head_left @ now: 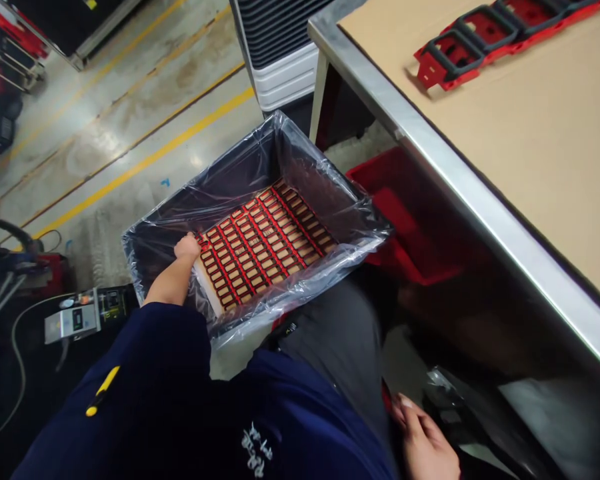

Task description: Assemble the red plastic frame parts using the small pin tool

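My left hand [187, 248] reaches into a dark bin [240, 167] lined with clear plastic film. Its fingers are closed at the end of a red plastic part [201, 243], by the left corner of the packed layer. Rows of red-and-black framed parts [260, 243] lie side by side there, with tan showing through their openings. Low beside my right thigh, my right hand [427, 440] has its fingers curled together. Something dark red shows at its fingertips, too hidden to name.
A metal-edged table [505, 147] on the right bears a red strip with black frames [460, 50]. Beneath it stands a red bin [405, 220]. Stacked black-and-white trays [285, 73] stand behind the lined bin. At left are a small grey device [75, 322] and cables.
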`<action>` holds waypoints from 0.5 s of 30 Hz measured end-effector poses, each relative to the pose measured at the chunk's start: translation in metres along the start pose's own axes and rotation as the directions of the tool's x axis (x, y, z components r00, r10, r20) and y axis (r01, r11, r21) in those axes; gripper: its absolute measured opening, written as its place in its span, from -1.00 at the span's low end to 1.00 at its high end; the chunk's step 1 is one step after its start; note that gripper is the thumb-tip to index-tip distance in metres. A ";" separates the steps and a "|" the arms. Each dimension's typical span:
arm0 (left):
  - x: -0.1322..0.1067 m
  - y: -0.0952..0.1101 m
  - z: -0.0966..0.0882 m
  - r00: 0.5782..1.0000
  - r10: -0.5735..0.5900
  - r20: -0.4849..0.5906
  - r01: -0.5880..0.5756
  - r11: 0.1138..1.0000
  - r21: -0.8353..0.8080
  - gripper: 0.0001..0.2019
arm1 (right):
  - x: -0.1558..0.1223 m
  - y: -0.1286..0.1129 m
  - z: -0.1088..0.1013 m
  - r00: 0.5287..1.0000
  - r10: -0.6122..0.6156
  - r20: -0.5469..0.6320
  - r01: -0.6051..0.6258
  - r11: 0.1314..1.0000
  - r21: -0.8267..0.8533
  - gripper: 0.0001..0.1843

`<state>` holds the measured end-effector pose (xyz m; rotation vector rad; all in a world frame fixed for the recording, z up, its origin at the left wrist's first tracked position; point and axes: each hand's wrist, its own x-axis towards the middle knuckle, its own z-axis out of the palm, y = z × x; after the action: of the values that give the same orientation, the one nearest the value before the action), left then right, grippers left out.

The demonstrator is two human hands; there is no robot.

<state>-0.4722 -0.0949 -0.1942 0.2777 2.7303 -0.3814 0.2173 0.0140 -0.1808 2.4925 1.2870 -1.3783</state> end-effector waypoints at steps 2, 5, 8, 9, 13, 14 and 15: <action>-0.004 0.002 0.005 0.999 -0.007 -0.040 0.007 1.000 0.017 -0.61 | 0.003 0.001 0.000 1.000 0.003 0.015 -0.003 0.999 -0.040 -0.36; -0.010 0.004 0.009 0.997 -0.002 -0.081 0.004 0.999 0.035 -0.61 | 0.007 0.004 0.000 0.999 0.002 0.033 -0.001 0.999 -0.048 -0.34; -0.012 0.006 0.011 0.997 0.020 -0.077 -0.017 0.999 0.036 -0.62 | 0.007 0.005 0.000 0.999 -0.012 0.034 0.012 1.000 -0.011 -0.33; -0.013 0.006 0.011 0.997 0.026 -0.067 -0.024 0.999 0.032 -0.62 | 0.007 0.004 0.001 0.999 -0.013 0.032 0.013 1.000 0.002 -0.33; -0.015 0.002 0.007 0.999 0.025 -0.023 -0.026 1.000 -0.014 -0.63 | 0.002 -0.003 0.000 1.000 0.002 0.009 -0.003 1.000 0.018 -0.35; -0.016 0.001 0.006 1.000 0.017 -0.019 -0.017 0.999 -0.031 -0.63 | 0.001 -0.006 0.000 1.000 0.010 0.007 -0.010 1.000 0.013 -0.35; -0.017 0.001 0.005 1.000 0.005 -0.020 -0.006 0.999 -0.049 -0.62 | 0.000 -0.008 -0.001 1.000 0.018 0.010 -0.018 1.000 0.006 -0.35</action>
<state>-0.4551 -0.0980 -0.1921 0.2775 2.7530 -0.3115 0.2127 0.0197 -0.1779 2.4913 1.2576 -1.3914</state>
